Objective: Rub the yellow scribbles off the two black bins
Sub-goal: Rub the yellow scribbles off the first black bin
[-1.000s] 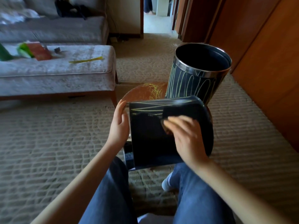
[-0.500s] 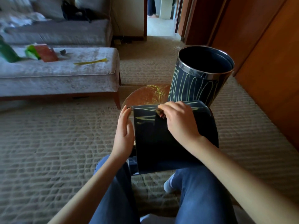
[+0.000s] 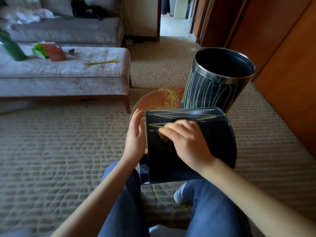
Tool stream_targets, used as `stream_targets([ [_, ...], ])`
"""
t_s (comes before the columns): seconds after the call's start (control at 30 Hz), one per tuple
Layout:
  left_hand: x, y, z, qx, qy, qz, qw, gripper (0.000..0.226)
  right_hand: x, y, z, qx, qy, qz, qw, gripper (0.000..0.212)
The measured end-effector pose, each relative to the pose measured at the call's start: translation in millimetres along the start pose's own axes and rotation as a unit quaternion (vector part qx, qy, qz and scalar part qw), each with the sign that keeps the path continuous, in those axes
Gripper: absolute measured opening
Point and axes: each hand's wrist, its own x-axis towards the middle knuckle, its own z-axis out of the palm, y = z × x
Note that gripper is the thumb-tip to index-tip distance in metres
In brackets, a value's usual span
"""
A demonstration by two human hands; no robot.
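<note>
A black bin [image 3: 217, 141] lies on its side across my knees, with yellow scribbles [image 3: 179, 115] along its far end. My left hand [image 3: 135, 137] presses flat, fingers straight, against the bin's left end. My right hand [image 3: 186, 144] lies on the bin's upper side, just below the scribbles. Its curled fingertips, blurred by motion, pinch a small brownish pad [image 3: 162, 135]. The second black bin [image 3: 210, 93] stands upright on the carpet behind, with a metal rim and yellow loops all over its side.
A round brown disc [image 3: 159, 100] with yellow marks lies on the carpet between the bins. A grey upholstered bench [image 3: 68, 74] at the left carries a yellow stick [image 3: 100, 62] and packets. Wooden cupboard doors [image 3: 282, 57] line the right side. A doorway [image 3: 174, 23] opens ahead.
My right hand slid with the pad from the middle of the bin up to its scribbled far end, then back a little toward me. My left hand stayed on the bin's left end.
</note>
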Motion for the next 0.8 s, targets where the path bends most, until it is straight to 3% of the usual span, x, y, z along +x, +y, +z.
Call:
stream_targets([
  [0.17,0,0,0,-0.009,-0.008,-0.007,1.000,0.043,47,1,14,-0.009,-0.058,0.109,0.992,0.032],
  [0.27,2,3,1,-0.037,-0.006,-0.025,0.999,0.041,32,-13,6,-0.007,-0.037,0.122,0.992,0.031],
  [0.33,4,6,1,-0.064,-0.003,-0.044,0.997,0.041,2,-30,0,0.020,-0.015,0.094,0.995,0.031],
  [0.43,7,7,1,-0.082,-0.003,-0.057,0.995,0.041,-42,-42,-8,0.021,-0.018,-0.017,0.999,0.034],
  [0.53,-2,5,0,-0.091,-0.010,-0.047,0.995,0.042,-40,-33,-7,0.012,-0.037,-0.088,0.995,0.032],
  [0.8,-10,0,-1,-0.142,-0.008,-0.049,0.989,0.042,35,-34,13,0.021,-0.053,0.072,0.996,0.028],
])
